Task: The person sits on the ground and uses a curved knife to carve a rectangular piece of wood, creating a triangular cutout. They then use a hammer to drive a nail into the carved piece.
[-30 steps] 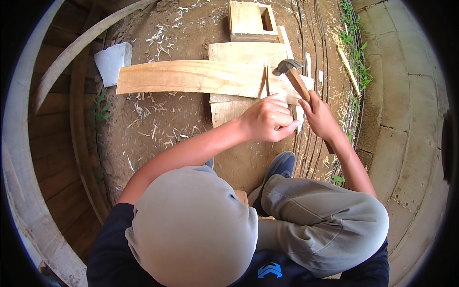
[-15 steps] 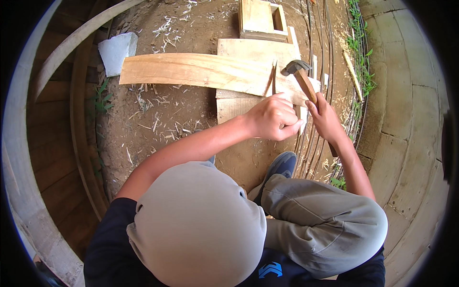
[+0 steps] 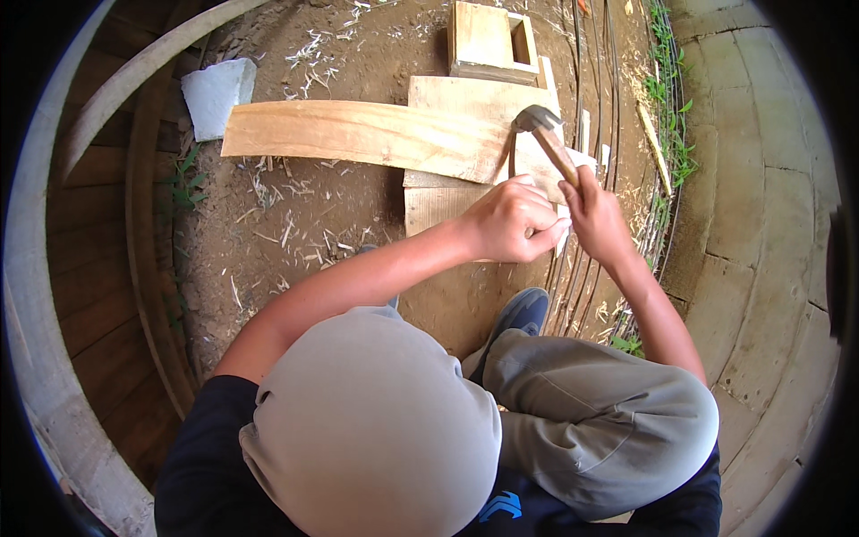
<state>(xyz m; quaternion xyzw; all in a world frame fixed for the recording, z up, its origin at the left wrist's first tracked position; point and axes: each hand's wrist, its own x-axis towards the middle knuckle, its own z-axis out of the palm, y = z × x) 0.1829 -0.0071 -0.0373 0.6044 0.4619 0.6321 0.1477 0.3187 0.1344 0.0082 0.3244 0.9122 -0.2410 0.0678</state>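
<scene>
My left hand (image 3: 517,222) is closed in a fist round a narrow dark blade (image 3: 513,159), which stands out from its far side against the long wooden plank (image 3: 340,132). The handle part is hidden inside the fist. In my right hand (image 3: 595,219) is a claw hammer (image 3: 558,159), gripped by its wooden handle. The metal hammer head is over the blade's far end; whether they touch I cannot tell. The plank lies crosswise, its right part resting on a wider board (image 3: 443,91).
A small open wooden box (image 3: 483,40) sits beyond the boards. A pale stone slab (image 3: 217,98) lies by the plank's left end. Dark thin rods (image 3: 616,98) run along the right, near green plants (image 3: 673,107) and a plank-like grey surface (image 3: 761,224). Wood shavings litter the dirt.
The hammer has moved left, bringing its head over the blade, and my right hand has shifted slightly with it. My left hand stays in nearly the same place.
</scene>
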